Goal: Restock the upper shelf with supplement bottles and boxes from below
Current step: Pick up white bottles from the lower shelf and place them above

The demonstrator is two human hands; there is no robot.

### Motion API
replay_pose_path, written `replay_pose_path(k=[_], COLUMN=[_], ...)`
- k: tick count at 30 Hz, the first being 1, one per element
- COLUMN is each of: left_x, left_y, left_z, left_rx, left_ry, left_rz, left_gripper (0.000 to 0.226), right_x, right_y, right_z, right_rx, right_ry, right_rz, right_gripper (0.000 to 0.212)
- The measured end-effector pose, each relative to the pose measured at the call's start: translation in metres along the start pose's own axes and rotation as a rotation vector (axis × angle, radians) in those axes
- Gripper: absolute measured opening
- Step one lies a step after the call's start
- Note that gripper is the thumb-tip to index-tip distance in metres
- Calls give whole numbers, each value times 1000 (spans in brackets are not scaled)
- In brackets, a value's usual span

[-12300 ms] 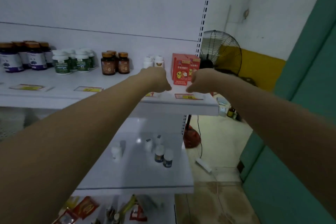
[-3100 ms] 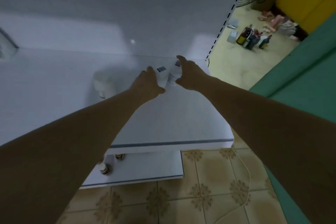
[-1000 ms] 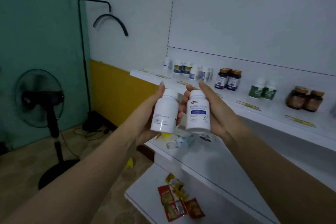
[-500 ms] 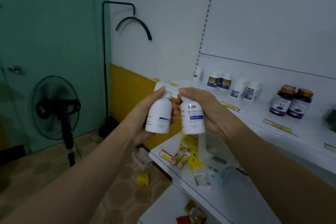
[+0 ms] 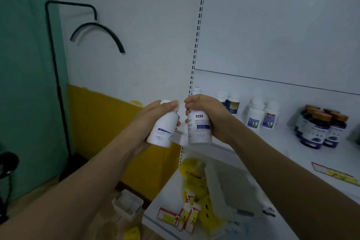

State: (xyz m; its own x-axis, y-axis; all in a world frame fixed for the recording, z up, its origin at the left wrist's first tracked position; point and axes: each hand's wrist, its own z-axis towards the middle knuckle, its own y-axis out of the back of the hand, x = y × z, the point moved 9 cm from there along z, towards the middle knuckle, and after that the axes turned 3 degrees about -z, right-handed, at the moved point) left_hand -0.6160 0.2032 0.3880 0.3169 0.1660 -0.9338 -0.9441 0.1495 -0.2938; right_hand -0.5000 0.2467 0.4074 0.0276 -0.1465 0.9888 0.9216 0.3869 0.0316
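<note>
While the head view faces the shelving, left hand (image 5: 153, 117): fingers curled round the tilted left bottle (image 5: 162, 128).
Right hand (image 5: 208, 109): gripping the upright right bottle (image 5: 198, 128), label toward camera.
Both bottles: side by side, apart, before the upper shelf (image 5: 282, 142).
Shelf stock: white bottles (image 5: 254, 117), dark bottles (image 5: 315, 130).

L bottle (image 5: 162, 127) white w/ blue stripe, R bottle (image 5: 198, 129) white w/ blue block, lower wall (image 5: 101, 122) yellow
</note>
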Motion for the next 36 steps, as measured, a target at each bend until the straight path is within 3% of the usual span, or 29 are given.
replay_pose_path(k=[5, 10, 15, 19, 28, 36], left_x=[-4, -10, 3, 17, 49, 50], left_y=[22, 33, 47, 44, 33, 31], left_z=[61, 127, 191, 241, 315, 335], left_rx=[147, 221, 192, 213, 305, 298], left_ry=[28, -25, -86, -140, -85, -107], left_rz=[124, 221, 417, 452, 498, 589], left_gripper=[27, 20, 28, 17, 22, 28], right_x=[2, 16, 19, 22, 9, -6], right_y=[20, 37, 71, 92, 137, 153], right_z=[39, 72, 108, 150, 222, 238], right_rx=[-207, -303, -426, -444, -460, -480], right_ry=[26, 52, -57, -14, -87, -189], right_rz=[-138, -266, -586, -725, -1115, -1186], right_gripper=[8, 10, 31, 30, 43, 48])
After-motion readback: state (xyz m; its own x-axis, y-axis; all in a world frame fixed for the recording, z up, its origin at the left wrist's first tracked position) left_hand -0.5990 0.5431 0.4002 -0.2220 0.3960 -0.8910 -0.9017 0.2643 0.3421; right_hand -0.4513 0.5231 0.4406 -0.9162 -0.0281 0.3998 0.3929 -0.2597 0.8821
